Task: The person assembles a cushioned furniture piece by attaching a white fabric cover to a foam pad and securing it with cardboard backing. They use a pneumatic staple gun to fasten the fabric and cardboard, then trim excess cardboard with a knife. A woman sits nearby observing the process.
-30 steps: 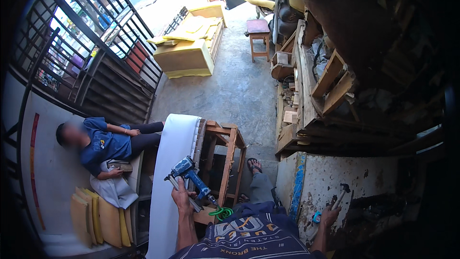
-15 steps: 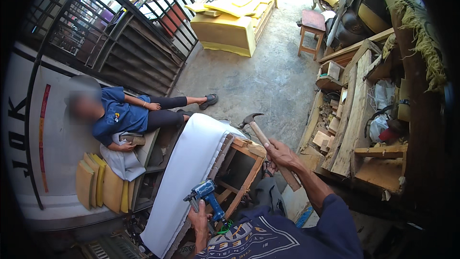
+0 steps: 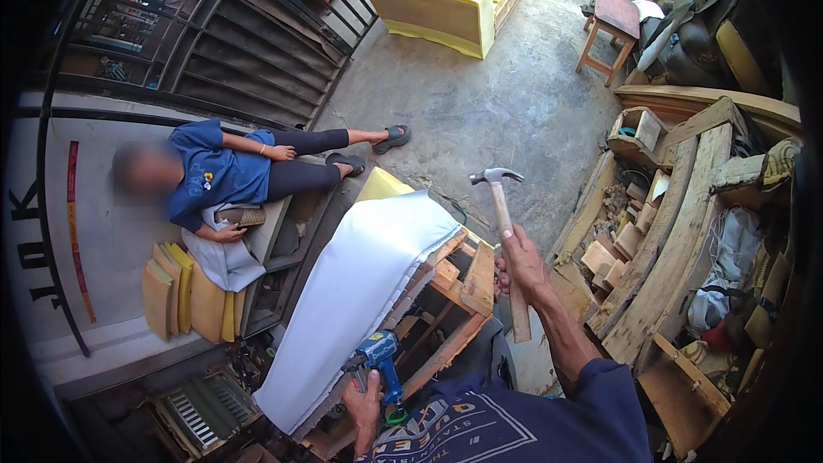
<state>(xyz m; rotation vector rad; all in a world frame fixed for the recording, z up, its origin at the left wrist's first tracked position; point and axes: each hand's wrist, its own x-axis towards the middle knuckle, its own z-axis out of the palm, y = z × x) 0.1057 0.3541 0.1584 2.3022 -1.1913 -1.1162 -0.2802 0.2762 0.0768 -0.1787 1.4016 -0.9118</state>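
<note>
Foam slabs (image 3: 203,296) stand beside a seated person (image 3: 231,163); rightward, a white cover (image 3: 356,291) lies over furniture; the wearer's left hand (image 3: 363,401) holds a blue nailer (image 3: 380,351) at its edge, fingers closed round it, partly hidden; right of a wooden frame (image 3: 477,279), the right hand (image 3: 525,266) wraps its fingers round a hammer (image 3: 503,210), head up; wood blocks (image 3: 628,241) lie farther right

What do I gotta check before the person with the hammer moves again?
1. Hammer gripped by its handle in the right hand: ok.
2. Nail gun held in the left hand: ok.
3. A hand free: not ok, each holds a tool.
4. White cloth lying over the wooden frame: ok.
5. Seated person apart from the hammer: ok, off to the left.
6. Trigger untouched: cannot tell, it's hidden.
</note>
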